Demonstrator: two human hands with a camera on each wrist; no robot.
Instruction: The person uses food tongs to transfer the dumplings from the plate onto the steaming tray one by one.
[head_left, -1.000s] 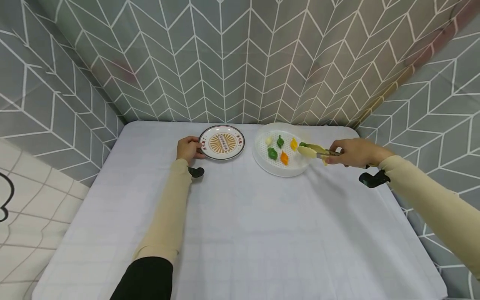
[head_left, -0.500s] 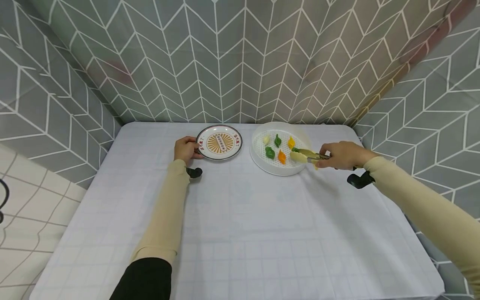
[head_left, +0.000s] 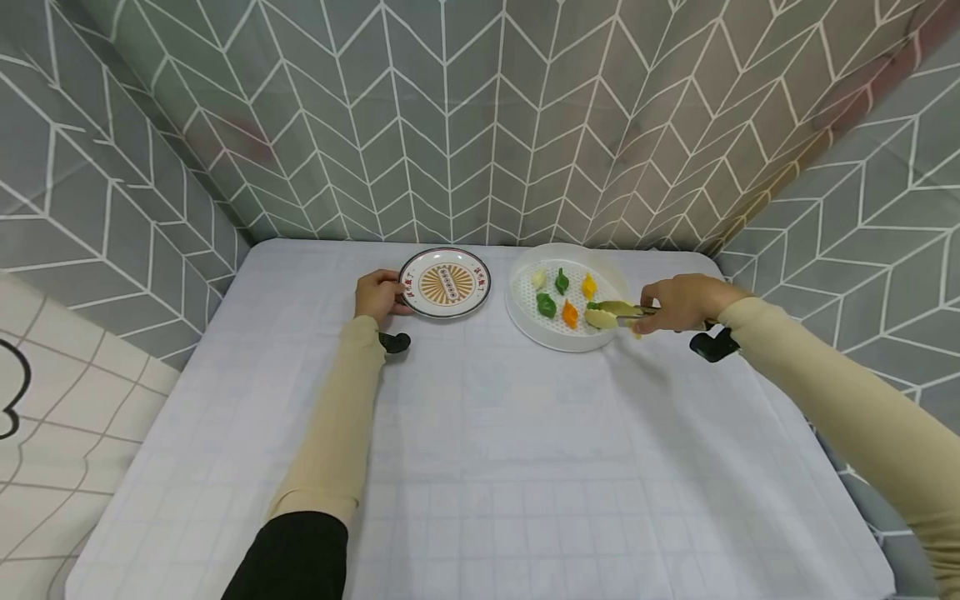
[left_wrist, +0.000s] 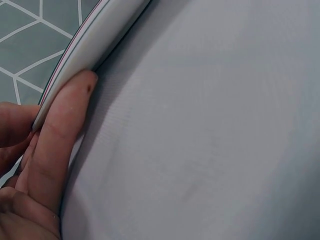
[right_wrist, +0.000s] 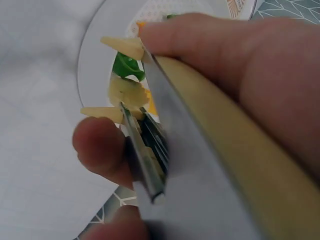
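Observation:
In the head view my left hand (head_left: 377, 296) holds the left rim of a white plate (head_left: 481, 293) with a sunburst print. The left wrist view shows the thumb (left_wrist: 62, 130) against the rim's underside. My right hand (head_left: 684, 302) grips yellow-handled metal tongs (head_left: 618, 310), their tips over the right side of a round white tray (head_left: 534, 332). A bit of green (head_left: 592, 306) shows at the tips; whether they hold it I cannot tell. On the tray lie small pepper-like pieces: green (head_left: 562, 282), leafy green (head_left: 546, 306), yellow (head_left: 588, 287), orange (head_left: 570, 315) and pale (head_left: 538, 279).
A white cloth covers the table (head_left: 480, 467). Grey patterned curtains (head_left: 465, 125) stand close behind the plate and tray and at both sides. Pale tiles (head_left: 60, 417) show at the lower left.
My right hand has moved left with the tongs, bringing their tips from the tray's right edge to over its perforated surface. The left hand stays at the plate's rim.

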